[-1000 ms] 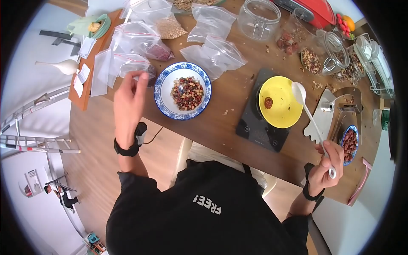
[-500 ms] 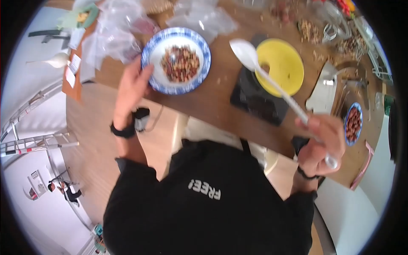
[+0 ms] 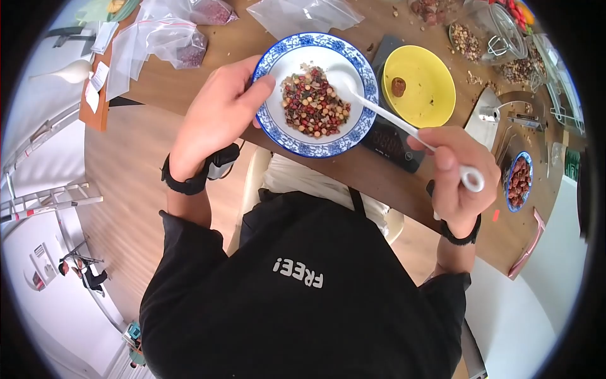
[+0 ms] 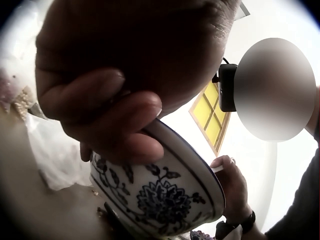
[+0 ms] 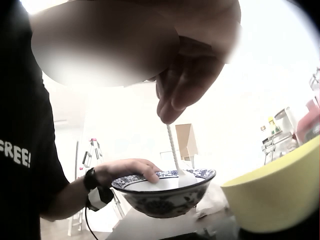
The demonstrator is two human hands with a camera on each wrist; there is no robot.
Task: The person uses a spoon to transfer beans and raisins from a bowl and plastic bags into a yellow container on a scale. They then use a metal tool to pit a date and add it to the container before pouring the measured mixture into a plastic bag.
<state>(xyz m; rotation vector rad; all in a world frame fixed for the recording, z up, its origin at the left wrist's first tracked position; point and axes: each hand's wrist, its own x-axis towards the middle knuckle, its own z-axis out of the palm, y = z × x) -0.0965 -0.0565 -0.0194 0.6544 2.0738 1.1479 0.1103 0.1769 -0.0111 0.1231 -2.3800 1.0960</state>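
Note:
My left hand (image 3: 218, 110) grips the near-left rim of a blue-and-white bowl (image 3: 268, 129), thumb inside and fingers underneath. In the right wrist view the bowl (image 5: 165, 204) is held up above the table. Mixed beans and grains (image 3: 314, 104) lie in it, red, cream and dark. My right hand (image 3: 464, 167) holds a white spoon (image 3: 388, 115) by its handle, and the spoon's head dips into the bowl beside the beans. Just right of the bowl, a yellow bowl (image 3: 435, 88) with one reddish-brown dried fruit (image 3: 398, 87) inside stands on a black kitchen scale (image 3: 394, 148).
Clear zip bags (image 3: 158, 47) lie at the back left. Glass jars (image 3: 505, 41) and spilled grains are at the back right. A small blue-rimmed dish of dried red fruit (image 3: 519, 182) sits at the far right, near a pink-handled item (image 3: 530, 243).
My left hand went from the bags to the patterned bowl, took its rim, and brought it right toward the yellow bowl. My right hand moved the spoon left, into the patterned bowl.

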